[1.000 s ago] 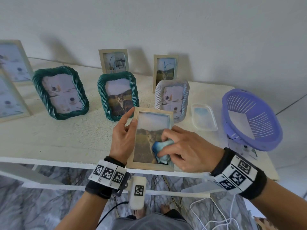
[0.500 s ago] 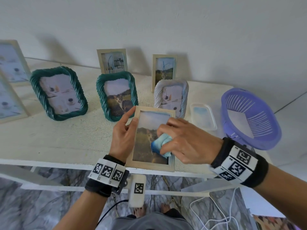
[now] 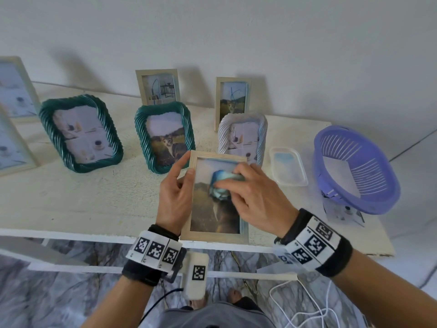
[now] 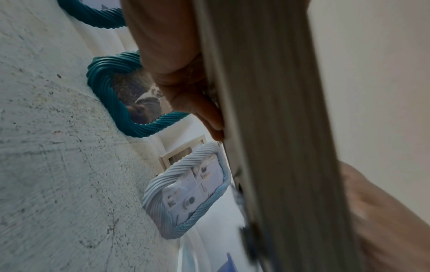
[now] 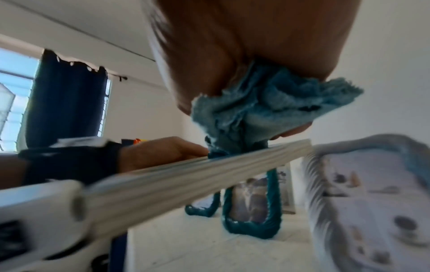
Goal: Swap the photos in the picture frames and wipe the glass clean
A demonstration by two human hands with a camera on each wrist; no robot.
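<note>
White table [image 3: 71, 200], left hand [image 3: 175, 197] clamped on wooden frame [image 3: 214, 237] edge, right hand [image 3: 253, 200] bunching blue cloth [image 3: 220, 185] against glass

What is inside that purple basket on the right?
Through the purple basket, tipped on its side, only a pale patch shows inside; nothing else is visible. Photo prints lie partly hidden under its lower rim.

- A cream desk [image 3: 71, 197] with a rough top stands against the wall.
- Two teal rope-edged frames [image 3: 80, 133] [image 3: 165, 136] and a pale blue one [image 3: 243, 136] stand on it.
- Light wooden frames [image 3: 158, 87] [image 3: 233, 100] stand behind them.
- A clear plastic tray [image 3: 288, 170] and a purple basket [image 3: 354, 166] sit at the right.
</note>
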